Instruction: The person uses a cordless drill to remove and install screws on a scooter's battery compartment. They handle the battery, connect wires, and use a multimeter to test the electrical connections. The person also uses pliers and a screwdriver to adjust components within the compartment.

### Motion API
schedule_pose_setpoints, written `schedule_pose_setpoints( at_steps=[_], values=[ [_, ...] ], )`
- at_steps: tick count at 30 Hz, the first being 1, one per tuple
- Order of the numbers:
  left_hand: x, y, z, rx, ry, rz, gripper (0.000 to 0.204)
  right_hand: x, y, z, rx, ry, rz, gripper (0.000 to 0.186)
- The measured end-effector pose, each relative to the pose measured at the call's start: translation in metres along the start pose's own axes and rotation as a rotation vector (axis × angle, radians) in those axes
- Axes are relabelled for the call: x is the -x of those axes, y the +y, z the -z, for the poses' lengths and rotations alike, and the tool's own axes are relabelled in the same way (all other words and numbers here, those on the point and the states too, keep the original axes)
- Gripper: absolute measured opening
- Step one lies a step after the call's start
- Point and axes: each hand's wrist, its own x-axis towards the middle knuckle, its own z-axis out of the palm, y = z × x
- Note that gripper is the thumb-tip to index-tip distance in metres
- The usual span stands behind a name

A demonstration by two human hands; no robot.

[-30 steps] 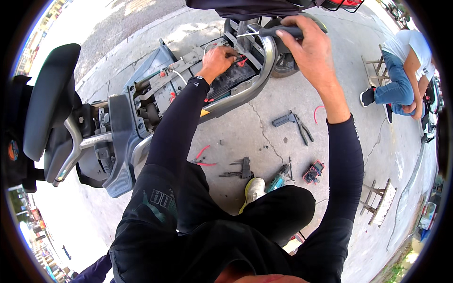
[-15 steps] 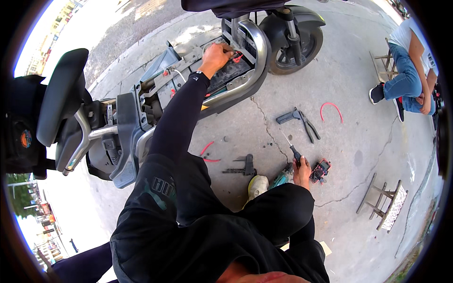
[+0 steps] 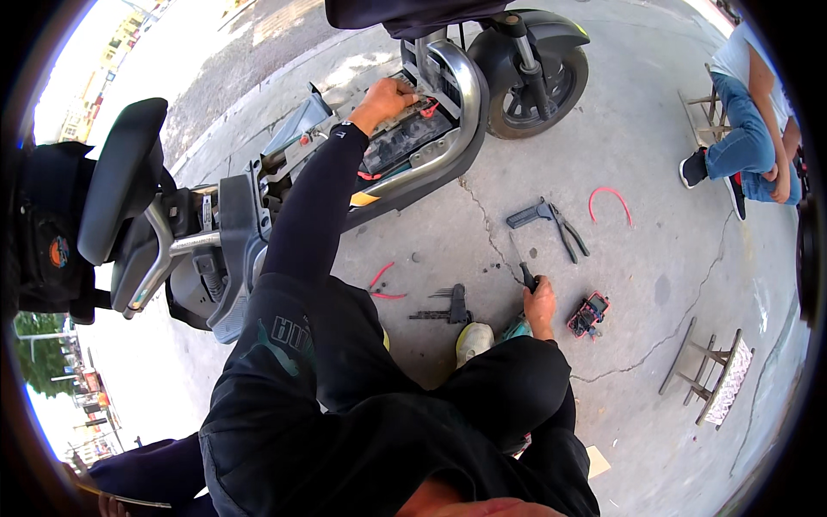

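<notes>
My left hand (image 3: pixel 385 103) reaches into the open scooter frame (image 3: pixel 463 95), fingers curled on something hidden beside the black battery (image 3: pixel 401 142) and red terminal cover (image 3: pixel 427 109). My right hand (image 3: pixel 538 304) grips a black-handled screwdriver (image 3: pixel 529 274) low over the pavement (image 3: pixel 646 258), above a teal drill (image 3: pixel 515 330) that is partly hidden by my knee. A red-and-black meter (image 3: pixel 588 314) lies right of that hand. Crimping pliers (image 3: pixel 572 241) and a grey tool (image 3: pixel 528 215) lie farther up, beside a red wire loop (image 3: pixel 610 190).
Red-handled pliers (image 3: pixel 386 294) and a dark tool set (image 3: pixel 457 303) lie by my shoe (image 3: pixel 474 342). A seated person (image 3: pixel 745 138) is at upper right. A folding stool (image 3: pixel 719 379) stands at lower right. The front wheel (image 3: pixel 566 90) is at the top.
My right hand has come down from high beside the scooter frame to near the ground, still holding the screwdriver, and moved slightly left. My left hand remains in the frame, shifted slightly.
</notes>
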Motion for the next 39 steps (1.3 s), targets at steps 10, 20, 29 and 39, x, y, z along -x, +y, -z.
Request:
schedule_pose_setpoints(
  at_steps=[10,20,29,39],
  values=[
    [0.184,0.121,-0.031,0.417,0.045,-0.214,0.022,-0.024,0.006,0.022,-0.473,-0.288,-0.266,0.05],
    [0.305,0.11,-0.233,0.076,-0.18,-0.429,0.023,-0.019,-0.034,-0.017,-1.343,-0.676,-0.542,0.039],
    [0.223,0.058,-0.008,-0.262,0.278,-0.297,0.023,-0.026,0.03,-0.025,0.011,-0.254,0.115,0.038],
    [0.192,0.029,0.02,-0.452,0.13,-0.023,0.029,-0.126,-0.354,0.139,-0.063,0.2,0.99,0.025]
  ],
)
